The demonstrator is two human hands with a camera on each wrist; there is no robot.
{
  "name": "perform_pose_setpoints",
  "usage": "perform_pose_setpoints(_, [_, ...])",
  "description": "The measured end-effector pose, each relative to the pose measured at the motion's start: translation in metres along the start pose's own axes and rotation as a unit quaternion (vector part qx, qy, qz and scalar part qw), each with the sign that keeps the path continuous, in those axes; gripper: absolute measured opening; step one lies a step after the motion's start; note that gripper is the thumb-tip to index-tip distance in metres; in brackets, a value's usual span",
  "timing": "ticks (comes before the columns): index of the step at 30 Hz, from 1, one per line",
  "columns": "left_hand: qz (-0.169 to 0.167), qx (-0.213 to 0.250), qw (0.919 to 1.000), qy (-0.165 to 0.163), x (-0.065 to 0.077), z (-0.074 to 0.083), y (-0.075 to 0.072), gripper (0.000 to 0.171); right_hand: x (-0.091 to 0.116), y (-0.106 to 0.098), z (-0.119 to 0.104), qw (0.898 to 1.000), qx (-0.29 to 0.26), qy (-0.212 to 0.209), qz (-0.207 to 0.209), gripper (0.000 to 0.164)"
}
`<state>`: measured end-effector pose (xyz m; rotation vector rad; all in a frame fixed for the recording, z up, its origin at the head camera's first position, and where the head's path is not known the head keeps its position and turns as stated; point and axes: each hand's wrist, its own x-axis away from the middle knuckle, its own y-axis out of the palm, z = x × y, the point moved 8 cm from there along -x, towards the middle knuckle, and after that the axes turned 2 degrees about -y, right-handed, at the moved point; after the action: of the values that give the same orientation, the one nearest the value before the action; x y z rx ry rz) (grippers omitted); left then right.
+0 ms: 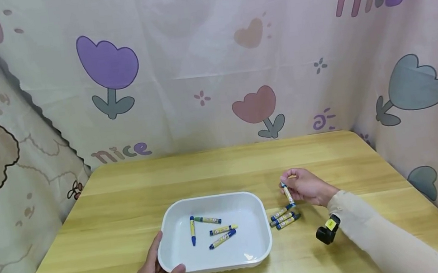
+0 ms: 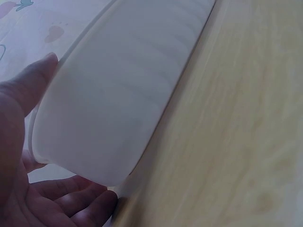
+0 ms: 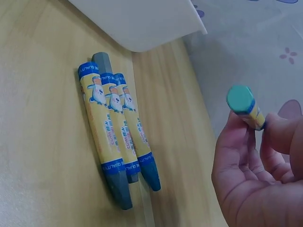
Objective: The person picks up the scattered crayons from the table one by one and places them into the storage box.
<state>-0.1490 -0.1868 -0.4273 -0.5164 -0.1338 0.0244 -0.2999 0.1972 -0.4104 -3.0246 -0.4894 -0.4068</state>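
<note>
My right hand (image 1: 307, 185) pinches a paper-wrapped crayon (image 1: 288, 193) between thumb and fingers, above the table to the right of a white plastic tray (image 1: 217, 264). The right wrist view shows that crayon's flat green end (image 3: 240, 98). Just below lie three more crayons (image 1: 284, 218) side by side, with yellow wrappers, blue bands and dark greyish or bluish tips. My left hand (image 1: 151, 272) grips the tray's near left corner, thumb over the rim and fingers against the outer wall (image 2: 104, 104). Inside the tray lie several crayons, among them a blue one (image 1: 193, 230) and a green-tipped one (image 1: 208, 220).
The wooden table (image 1: 126, 184) reaches back to a printed curtain (image 1: 194, 66), which also hangs along both sides. A small black camera (image 1: 328, 230) is strapped at the right wrist, by the pale sleeve (image 1: 378, 231).
</note>
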Motion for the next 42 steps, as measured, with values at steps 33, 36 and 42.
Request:
perform_pose_setpoints(33, [0.003,0.042,0.9991,-0.001,0.003,-0.003,0.002,0.093,0.005,0.024,-0.01,1.0,-0.003,-0.008,-0.028,0.038])
perform_pose_setpoints(36, [0.004,0.04,0.9992,-0.007,0.003,-0.004,0.002,0.094,0.004,0.027,-0.014,0.999,-0.005,-0.011,-0.03,0.035])
perform_pose_setpoints(42, [0.008,0.039,0.9992,-0.011,0.003,-0.004,-0.001,0.095,0.002,0.034,-0.021,0.999,0.001,-0.021,-0.033,0.037])
